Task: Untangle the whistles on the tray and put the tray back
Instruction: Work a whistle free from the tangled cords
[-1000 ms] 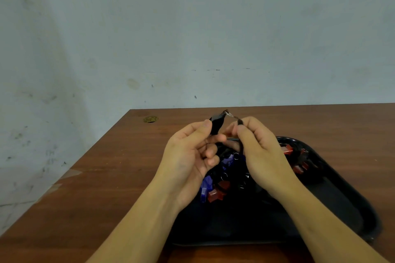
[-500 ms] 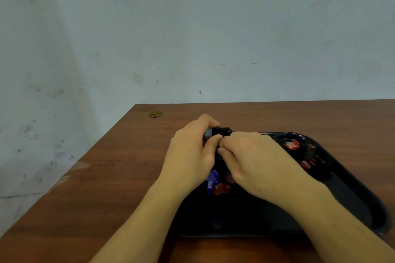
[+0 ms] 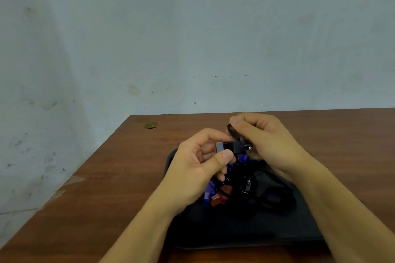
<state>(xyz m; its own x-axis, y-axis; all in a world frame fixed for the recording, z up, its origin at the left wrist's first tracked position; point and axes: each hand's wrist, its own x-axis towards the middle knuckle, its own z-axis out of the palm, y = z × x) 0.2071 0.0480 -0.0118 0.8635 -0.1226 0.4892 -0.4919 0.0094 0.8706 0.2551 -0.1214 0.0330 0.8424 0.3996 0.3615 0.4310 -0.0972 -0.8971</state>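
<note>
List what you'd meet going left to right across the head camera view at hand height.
Hole in the table → left hand → black whistle → right hand.

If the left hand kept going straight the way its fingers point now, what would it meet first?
The left hand, pinching a black whistle, points rightward at the right hand, so it would probably meet the right hand's fingers first. They look almost touching already, though depth is hard to judge from one view.

Bare room — scuffed wall (image 3: pixel 192 28), wooden table (image 3: pixel 106 188).
</note>
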